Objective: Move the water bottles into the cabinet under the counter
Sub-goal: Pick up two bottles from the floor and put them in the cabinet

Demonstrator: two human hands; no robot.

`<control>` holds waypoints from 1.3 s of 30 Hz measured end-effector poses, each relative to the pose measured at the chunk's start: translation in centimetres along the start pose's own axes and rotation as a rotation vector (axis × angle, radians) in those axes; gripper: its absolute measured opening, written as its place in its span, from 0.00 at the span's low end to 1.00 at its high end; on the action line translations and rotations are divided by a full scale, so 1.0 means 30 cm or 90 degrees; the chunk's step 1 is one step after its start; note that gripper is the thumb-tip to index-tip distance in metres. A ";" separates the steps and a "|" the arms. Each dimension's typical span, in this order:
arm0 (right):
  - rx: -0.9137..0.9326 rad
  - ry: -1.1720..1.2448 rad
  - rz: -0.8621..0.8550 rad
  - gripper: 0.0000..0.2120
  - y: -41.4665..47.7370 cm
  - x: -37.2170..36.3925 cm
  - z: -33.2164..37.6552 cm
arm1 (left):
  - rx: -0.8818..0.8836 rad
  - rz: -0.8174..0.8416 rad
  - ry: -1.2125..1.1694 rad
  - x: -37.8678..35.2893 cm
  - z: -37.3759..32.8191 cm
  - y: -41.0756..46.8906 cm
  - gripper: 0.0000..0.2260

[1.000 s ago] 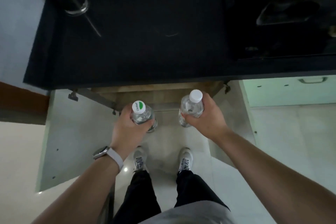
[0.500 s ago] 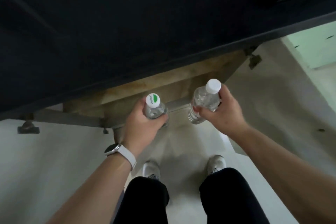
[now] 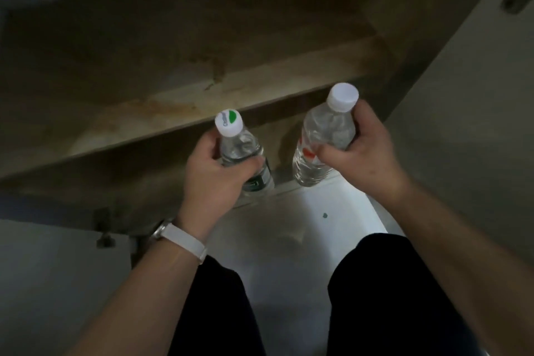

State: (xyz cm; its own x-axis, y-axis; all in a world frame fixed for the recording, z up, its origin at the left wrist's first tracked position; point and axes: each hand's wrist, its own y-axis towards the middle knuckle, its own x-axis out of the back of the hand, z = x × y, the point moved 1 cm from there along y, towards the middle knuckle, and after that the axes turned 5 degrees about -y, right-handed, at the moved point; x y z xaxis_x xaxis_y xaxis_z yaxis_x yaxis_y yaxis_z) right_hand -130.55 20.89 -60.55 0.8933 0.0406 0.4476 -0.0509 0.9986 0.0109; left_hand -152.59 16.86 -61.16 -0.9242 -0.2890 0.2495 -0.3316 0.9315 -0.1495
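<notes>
My left hand [image 3: 215, 179] grips a clear water bottle with a green-and-white cap [image 3: 241, 147] around its body. My right hand [image 3: 359, 150] grips a second clear bottle with a plain white cap and a red label [image 3: 323, 136]. Both bottles stand roughly upright in the air, just in front of the open cabinet. The cabinet's wooden shelf [image 3: 179, 107] runs across the view right behind the bottle caps, stained brown. Below the shelf edge the lower compartment [image 3: 121, 182] is dark.
The open left cabinet door [image 3: 52, 283] stands at the lower left with a hinge [image 3: 104, 228] near its top. The right door [image 3: 468, 124] stands open at the right. My legs in black trousers [image 3: 219, 312] are above the pale floor [image 3: 291, 234].
The view has dropped below the dark counter and closer to the cabinet, which now fills the frame. Both hands have carried their bottles lower and nearer to the shelf.
</notes>
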 end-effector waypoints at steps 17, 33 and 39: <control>0.124 0.185 -0.129 0.21 0.253 0.145 0.218 | -0.177 0.005 -0.054 -0.006 -0.354 0.236 0.20; 0.087 0.167 -0.106 0.22 0.512 0.161 0.247 | -0.212 -0.018 -0.068 -0.113 -0.442 0.417 0.22; 0.094 0.150 -0.086 0.27 0.500 0.144 0.217 | -0.260 -0.042 -0.088 -0.162 -0.403 0.410 0.23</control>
State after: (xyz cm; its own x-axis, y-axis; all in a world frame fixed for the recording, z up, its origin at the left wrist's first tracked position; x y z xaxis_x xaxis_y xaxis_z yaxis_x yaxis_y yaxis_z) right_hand -130.34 35.84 -52.63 0.9743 -0.0693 0.2142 0.0273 0.9807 0.1934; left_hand -149.89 32.38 -52.65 -0.9291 -0.3526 0.1113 -0.3152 0.9127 0.2600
